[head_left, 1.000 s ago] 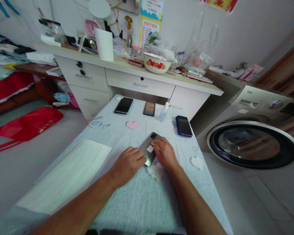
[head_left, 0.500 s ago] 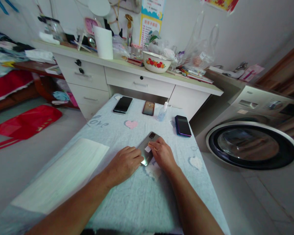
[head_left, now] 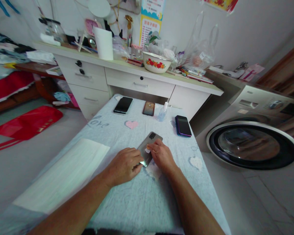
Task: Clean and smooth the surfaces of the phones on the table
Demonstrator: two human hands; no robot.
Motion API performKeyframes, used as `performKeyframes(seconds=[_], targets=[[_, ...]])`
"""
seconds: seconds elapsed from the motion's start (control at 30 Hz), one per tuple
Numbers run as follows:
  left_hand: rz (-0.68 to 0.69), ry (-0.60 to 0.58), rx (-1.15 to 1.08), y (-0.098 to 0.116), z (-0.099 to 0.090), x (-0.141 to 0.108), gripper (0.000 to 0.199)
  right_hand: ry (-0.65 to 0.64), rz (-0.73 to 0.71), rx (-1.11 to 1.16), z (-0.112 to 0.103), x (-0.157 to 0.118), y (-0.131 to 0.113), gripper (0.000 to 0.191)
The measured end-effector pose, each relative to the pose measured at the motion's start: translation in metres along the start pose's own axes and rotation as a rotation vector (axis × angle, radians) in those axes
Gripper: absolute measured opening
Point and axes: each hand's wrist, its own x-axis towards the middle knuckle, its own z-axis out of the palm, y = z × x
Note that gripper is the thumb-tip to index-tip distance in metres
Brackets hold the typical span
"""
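Observation:
A silver-grey phone (head_left: 145,146) lies back side up on the cloth-covered table, its dark camera block toward the far end. My left hand (head_left: 126,165) grips the phone's near left edge with closed fingers. Pinched in my right hand (head_left: 161,153) is a small white wipe (head_left: 147,149), pressed against the phone's back. Farther off lie a black phone (head_left: 123,105), a small brown-screened phone (head_left: 149,108) and a dark phone with a purple-blue edge (head_left: 183,126). A clear spray bottle (head_left: 162,112) stands between the latter two.
A pale sheet (head_left: 63,176) lies on the table's left side. Behind the table, a white desk (head_left: 139,80) bears a flowered bowl (head_left: 156,62) and a paper roll (head_left: 103,44). A washing machine (head_left: 252,130) stands at the right, a red bag (head_left: 29,122) on the floor at left.
My right hand has shifted slightly left across the phone's back with the wipe. The left thumb sits a little lower and farther from the other fingers. The phone has barely moved.

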Motion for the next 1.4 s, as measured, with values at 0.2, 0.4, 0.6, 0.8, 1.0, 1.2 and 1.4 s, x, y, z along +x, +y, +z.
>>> performKeyframes(seconds=[0.2, 0.4, 0.6, 0.8, 1.0, 1.2, 1.4], targets=[[-0.149, 0.108, -0.09, -0.006, 0.0, 0.003, 0.017, -0.166, -0.006, 0.043, -0.005, 0.001, -0.003, 0.025], [-0.244, 0.073, -0.111, 0.002, -0.013, 0.012, 0.019, -0.207, -0.015, 0.068, -0.006, 0.001, -0.004, 0.027], [-0.261, -0.036, -0.098, 0.02, -0.045, 0.035, 0.023, -0.162, 0.051, 0.044, -0.005, 0.002, -0.004, 0.029], [-0.305, -0.007, -0.125, 0.008, -0.049, 0.068, 0.023, -0.115, 0.098, -0.008, -0.003, 0.003, 0.002, 0.029], [-0.393, 0.067, -0.117, -0.029, -0.003, 0.09, 0.024, -0.107, 0.116, -0.013, -0.005, 0.003, 0.002, 0.028], [-0.421, 0.166, -0.127, -0.052, 0.035, 0.084, 0.028, -0.11, 0.13, -0.017, -0.004, 0.002, 0.003, 0.027], [-0.372, 0.116, -0.123, -0.06, 0.049, 0.079, 0.034, -0.109, 0.232, -0.049, -0.005, 0.005, 0.003, 0.029]])
